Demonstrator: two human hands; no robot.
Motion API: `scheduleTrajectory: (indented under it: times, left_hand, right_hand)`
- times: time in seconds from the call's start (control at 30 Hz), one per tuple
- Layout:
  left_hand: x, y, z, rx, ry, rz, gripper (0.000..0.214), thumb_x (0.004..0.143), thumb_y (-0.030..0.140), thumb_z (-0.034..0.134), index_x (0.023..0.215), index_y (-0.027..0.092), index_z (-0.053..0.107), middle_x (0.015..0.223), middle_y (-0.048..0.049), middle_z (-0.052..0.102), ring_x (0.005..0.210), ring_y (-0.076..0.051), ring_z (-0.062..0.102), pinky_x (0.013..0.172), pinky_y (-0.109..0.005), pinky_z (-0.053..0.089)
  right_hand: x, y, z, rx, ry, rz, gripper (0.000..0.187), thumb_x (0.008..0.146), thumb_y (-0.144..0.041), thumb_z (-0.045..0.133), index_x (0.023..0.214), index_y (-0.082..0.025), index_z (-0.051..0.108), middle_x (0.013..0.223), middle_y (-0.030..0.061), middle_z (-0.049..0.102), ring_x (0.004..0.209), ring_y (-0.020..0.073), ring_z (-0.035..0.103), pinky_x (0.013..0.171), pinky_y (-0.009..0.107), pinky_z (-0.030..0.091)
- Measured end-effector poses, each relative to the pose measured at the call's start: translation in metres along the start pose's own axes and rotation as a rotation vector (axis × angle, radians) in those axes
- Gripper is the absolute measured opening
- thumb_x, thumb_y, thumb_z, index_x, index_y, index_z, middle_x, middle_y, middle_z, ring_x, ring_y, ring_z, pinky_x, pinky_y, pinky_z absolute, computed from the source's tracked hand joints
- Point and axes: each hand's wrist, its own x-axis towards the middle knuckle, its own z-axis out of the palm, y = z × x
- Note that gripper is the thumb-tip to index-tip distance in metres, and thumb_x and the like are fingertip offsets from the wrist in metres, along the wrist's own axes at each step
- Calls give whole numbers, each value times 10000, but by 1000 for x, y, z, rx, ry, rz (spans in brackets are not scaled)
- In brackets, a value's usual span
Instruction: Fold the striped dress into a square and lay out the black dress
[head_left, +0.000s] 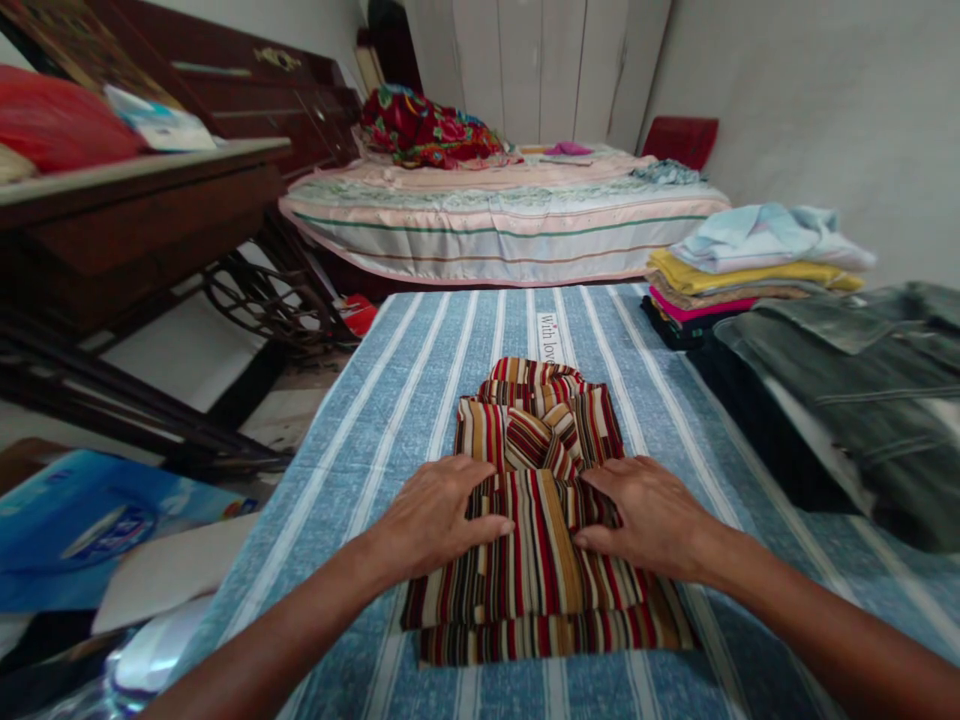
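A shirt (532, 540) with red, cream, black and tan stripes lies partly folded on the blue striped cloth, its collar end away from me and its hem layers near me. My left hand (442, 505) rests on the shirt's left side, thumb and index finger stretched apart. Mirroring it, my right hand (645, 515) lies on the right side, thumb pointing inward and fingers spread. Both touch the fabric at about the same height. Some fingertips are hidden against the cloth.
On the right are a stack of folded clothes (750, 275) and dark grey garments (862, 390). A sewing machine table (150, 200) stands left, above a blue package (112, 530). Behind, a larger bed (510, 230) holds a red floral bundle (427, 125).
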Motion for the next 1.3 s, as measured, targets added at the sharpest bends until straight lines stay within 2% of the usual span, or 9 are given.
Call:
scheduleTrajectory:
  times: [0.17,0.3,0.47,0.57,0.7,0.97,1.13,1.2,1.3]
  left_hand:
    - [9,0,0,-45,-84,-54,569,663,516,674,1113,174,608,1053,-85,638,976,-268,583,852,-367,428]
    - [13,-2,-2,-134,-149,-4,352,660,477,684,854,185,662,916,-39,611,862,-213,581,749,-300,434]
    - [11,3,-5,-193,-169,56,153,705,302,649,785,182,599,871,-11,600,824,-171,560,735,-267,420]
    - [5,7,-6,-164,-190,54,131,733,252,606,848,195,581,899,-14,629,864,-185,581,762,-285,422]
    - [2,10,-4,-103,-155,-16,422,705,288,641,1103,196,536,1032,-57,640,981,-243,587,831,-354,433]
    - [5,17,-3,28,-119,25,356,725,227,610,1076,214,556,1001,-44,656,971,-250,602,836,-381,457]
    - [-17,27,-1,145,56,272,102,803,125,498,861,178,563,796,-35,615,709,-188,584,622,-318,477]
    - [-31,29,3,163,179,423,155,854,120,429,895,194,559,762,-27,600,656,-164,556,588,-297,467]
    - [-52,29,12,122,300,568,257,872,141,394,1062,242,535,816,-32,623,699,-159,571,644,-293,496]
  right_hand:
    - [5,-1,-6,8,-51,34,523,660,-544,683,1028,-175,632,941,90,653,888,263,594,792,369,414]
    - [16,5,-9,5,-114,12,516,593,-596,707,903,-186,655,893,75,656,853,263,602,689,324,416]
    - [21,3,-12,-7,-157,-30,487,578,-555,740,860,-181,608,797,44,648,744,238,609,571,275,362]
    - [11,-2,-9,-36,-41,-110,408,623,-449,754,863,-174,573,816,43,640,755,224,604,597,278,369]
    - [1,-7,-5,-95,53,-196,368,672,-357,737,932,-173,551,880,61,634,827,235,597,647,302,399]
    - [15,-13,-16,-159,-181,5,398,641,-497,718,847,-174,609,770,74,677,719,262,646,580,313,414]
    - [-12,-19,-5,-202,217,-334,36,763,-196,609,762,-192,574,716,45,620,638,207,580,562,333,421]
    - [-28,-22,-3,-222,355,-481,145,830,-129,479,746,-199,575,699,50,617,596,191,545,534,337,413]
    - [-50,-25,-6,-246,430,-637,315,889,-89,330,805,-192,616,775,63,667,610,174,553,544,330,435]
